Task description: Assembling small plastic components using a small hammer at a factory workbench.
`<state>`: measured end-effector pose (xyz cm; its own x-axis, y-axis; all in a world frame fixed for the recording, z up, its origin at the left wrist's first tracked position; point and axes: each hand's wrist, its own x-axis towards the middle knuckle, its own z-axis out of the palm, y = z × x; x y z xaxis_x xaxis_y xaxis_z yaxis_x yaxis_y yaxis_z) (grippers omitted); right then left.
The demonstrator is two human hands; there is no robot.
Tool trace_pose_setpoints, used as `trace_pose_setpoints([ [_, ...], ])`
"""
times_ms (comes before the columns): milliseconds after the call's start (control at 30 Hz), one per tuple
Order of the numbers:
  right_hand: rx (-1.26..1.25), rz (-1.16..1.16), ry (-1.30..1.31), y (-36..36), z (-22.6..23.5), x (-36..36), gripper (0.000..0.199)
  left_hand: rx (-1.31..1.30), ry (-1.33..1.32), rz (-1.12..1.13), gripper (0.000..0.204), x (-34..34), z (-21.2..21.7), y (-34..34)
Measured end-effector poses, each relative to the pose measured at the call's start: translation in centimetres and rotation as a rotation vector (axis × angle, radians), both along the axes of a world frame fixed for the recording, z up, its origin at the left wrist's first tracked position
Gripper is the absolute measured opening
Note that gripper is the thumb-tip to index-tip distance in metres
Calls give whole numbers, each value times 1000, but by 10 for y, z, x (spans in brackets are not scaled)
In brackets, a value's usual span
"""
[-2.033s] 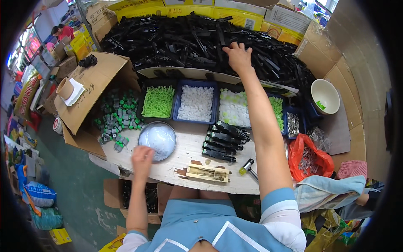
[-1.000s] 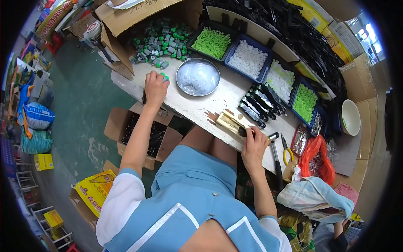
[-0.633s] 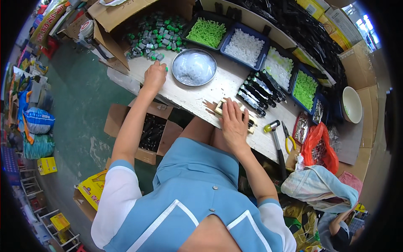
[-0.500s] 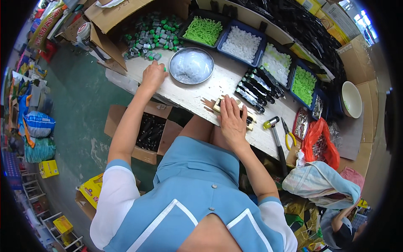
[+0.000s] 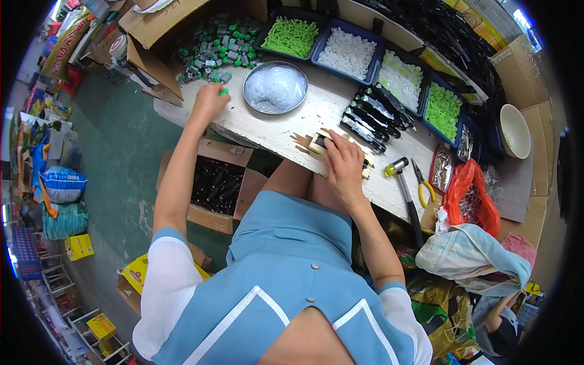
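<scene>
My left hand (image 5: 208,103) is closed at the table's left edge, with a small green-ended part (image 5: 224,92) showing at its fingertips. Beyond that hand lies a loose pile of small grey motor-like parts with green ends (image 5: 222,52). My right hand (image 5: 345,163) lies over a cream block-shaped holder (image 5: 319,141), fingers bent across it; a black piece sits in the holder, partly hidden. Between the hands, farther back, a round metal dish (image 5: 275,112) carries a mound of whitish, grease-like paste. Several black casings (image 5: 368,121) lie in a row behind the holder.
Trays of green (image 5: 292,38) and white (image 5: 347,53) plastic pieces line the back. At the right are a hammer (image 5: 410,207), yellow-handled pliers (image 5: 422,182), a red plastic bag (image 5: 471,194) and a white bowl (image 5: 514,131). An open carton of black parts (image 5: 214,185) stands below.
My left hand has drawn slightly left and nearer, the green-ended part moving with it. My right hand has shifted right on the cream holder, its fingers now more bent, uncovering the holder's left end.
</scene>
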<state>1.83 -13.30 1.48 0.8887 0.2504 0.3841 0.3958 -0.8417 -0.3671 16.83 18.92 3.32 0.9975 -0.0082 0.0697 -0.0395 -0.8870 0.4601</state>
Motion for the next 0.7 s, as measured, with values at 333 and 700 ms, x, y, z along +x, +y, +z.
trace_pose_setpoints([
  [333, 391, -44, -30, -10, 8, -1, 20, -1317, 370, -35, 17, -66, 21, -80],
  [700, 446, -80, -34, -10, 2, -1, 18, -397, -26, -385, 7, -80, -3, -191],
])
